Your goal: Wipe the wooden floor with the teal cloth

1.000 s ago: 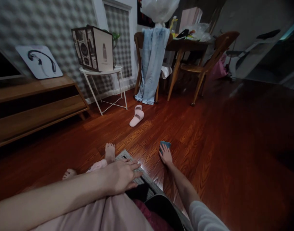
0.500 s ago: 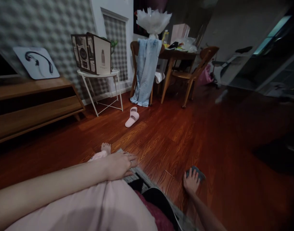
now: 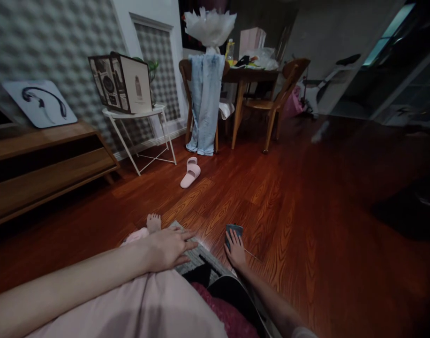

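Head camera looks down over a seated person's lap, covered in pale pink fabric point(image 3: 147, 310), toward a glossy red-brown wooden floor point(image 3: 306, 211). The left hand point(image 3: 169, 249) lies palm down on the knee, fingers spread and relaxed, holding nothing; its fingertips reach over the edge of a grey patterned mat point(image 3: 195, 257) that lies on the floor under the legs. Just beyond that hand a bare foot point(image 3: 153, 222) pokes out. The right hand point(image 3: 236, 252) is stretched out flat on the floor to the right of the mat, fingers extended forward with their tips resting on a small blue-grey pad point(image 3: 233, 229), possibly a cloth or sponge, though the dim light leaves that unclear; the fingers lie on top of it rather than curling around it. The pad sits on the bare boards, near the mat's corner. Farther off, a pink slipper point(image 3: 190, 172) lies alone on the floor, near a white side table point(image 3: 137, 115) bearing a printed paper bag point(image 3: 121, 83). Light blue jeans point(image 3: 204, 103) hang over a wooden chair beside a dining table point(image 3: 250, 75), and a low wooden cabinet point(image 3: 42, 159) runs along the left wall.
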